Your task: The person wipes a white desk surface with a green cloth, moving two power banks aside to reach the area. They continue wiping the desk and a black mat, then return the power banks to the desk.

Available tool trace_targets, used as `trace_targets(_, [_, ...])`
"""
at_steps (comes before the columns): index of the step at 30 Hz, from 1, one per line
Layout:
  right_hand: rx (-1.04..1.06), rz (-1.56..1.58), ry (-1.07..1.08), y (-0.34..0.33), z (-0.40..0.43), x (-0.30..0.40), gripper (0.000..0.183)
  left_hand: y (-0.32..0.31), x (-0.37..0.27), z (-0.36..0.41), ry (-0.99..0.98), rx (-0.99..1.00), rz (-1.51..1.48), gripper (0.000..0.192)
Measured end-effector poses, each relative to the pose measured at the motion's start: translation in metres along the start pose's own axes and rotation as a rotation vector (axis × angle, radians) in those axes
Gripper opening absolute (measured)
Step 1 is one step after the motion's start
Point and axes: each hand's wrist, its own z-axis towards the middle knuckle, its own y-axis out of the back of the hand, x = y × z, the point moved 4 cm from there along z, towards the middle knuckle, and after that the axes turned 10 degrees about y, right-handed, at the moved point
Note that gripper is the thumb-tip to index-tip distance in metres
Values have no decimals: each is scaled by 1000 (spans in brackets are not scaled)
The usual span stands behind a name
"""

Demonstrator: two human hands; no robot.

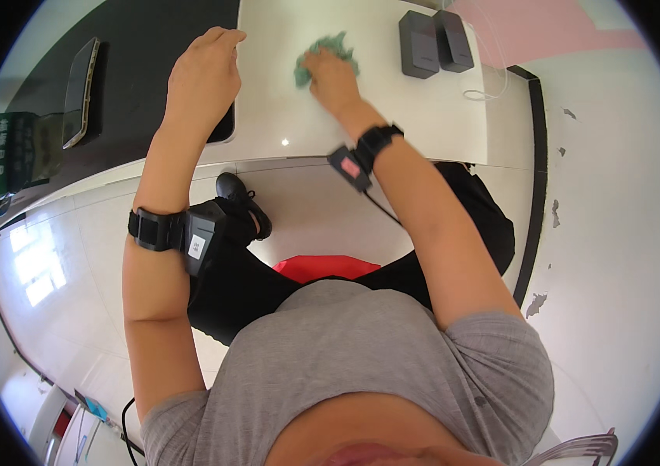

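My right hand (333, 81) presses a crumpled green cloth (333, 46) onto the glossy white tabletop (272, 110), with fingers bunched over it. To its left, my left hand (205, 78) is over the right border of a black panel (132, 76) on the table. Its fingers lie close together and point away from me; the palm side is hidden, so whether anything is under it cannot be seen. Black straps with small devices are on both forearms, the left device (202, 236) and the right device (350, 168).
Two dark grey boxes (419, 43) stand side by side at the table's right, near a thin white cable (481, 93). A smartphone (81, 93) lies on the black panel's left, beside a green package with writing (1, 154). A red seat (327, 267) shows between my legs.
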Motion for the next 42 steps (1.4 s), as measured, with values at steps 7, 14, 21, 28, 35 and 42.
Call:
trace_targets(7, [153,87,42,17,-80,50,34,-4,4,-3,-10,-6,-9,22])
trace_targets(14, [-58,-275,-66,22,-83,69,42,-3,5,-4,23,30,-18,20])
trace_targets(21, [60,-125,-23,4,-66,45,48,-2,2,-14,-9,10,-34,20])
trace_targets(28, [-89,-177,122,-20,25,-9,44,0,1,-11,54,27,-65,18])
trace_targets(35, [255,-214,-138,-33,79,-33,23,1,2,-5,-17,6,-44,20])
trace_targets(42, [-20,-59,157,-4,-27,33,25,-1,7,-3,0,3,-80,19])
